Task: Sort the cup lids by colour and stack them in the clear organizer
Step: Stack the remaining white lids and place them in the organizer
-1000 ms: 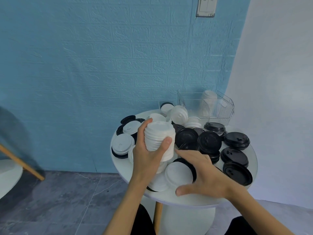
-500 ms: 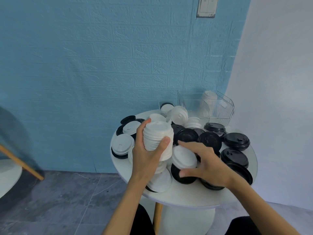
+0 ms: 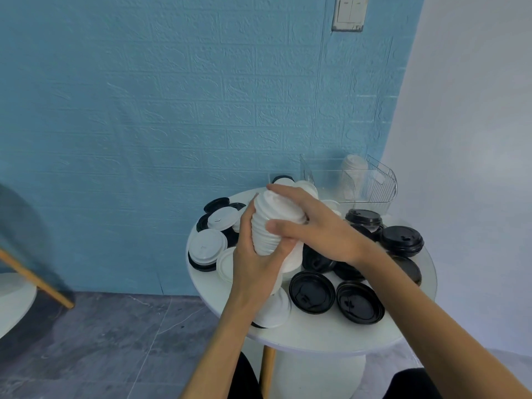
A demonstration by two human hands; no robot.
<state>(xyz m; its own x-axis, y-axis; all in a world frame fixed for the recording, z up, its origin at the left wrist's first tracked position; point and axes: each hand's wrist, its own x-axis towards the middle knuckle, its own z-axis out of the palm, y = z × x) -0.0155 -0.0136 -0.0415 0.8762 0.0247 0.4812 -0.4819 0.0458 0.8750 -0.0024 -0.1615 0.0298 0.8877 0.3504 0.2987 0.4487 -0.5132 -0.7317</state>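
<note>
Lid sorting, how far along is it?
Early. Done: one white stack stands in the organizer. In hand: both hands hold a white stack. Left: loose white lids and black lids cover the table.

Over the round white surface (image 3: 316, 332) we hold a tall stack of white plastic cup lids (image 3: 273, 223): our left hand (image 3: 256, 266) wraps it from below, our right hand (image 3: 316, 228) closes its grip over the top. Loose black plastic lids (image 3: 312, 292) and white ones lie around. A clear plastic organizer (image 3: 371, 182) stands behind, near the blue brick-patterned wall (image 3: 172, 110).
</note>
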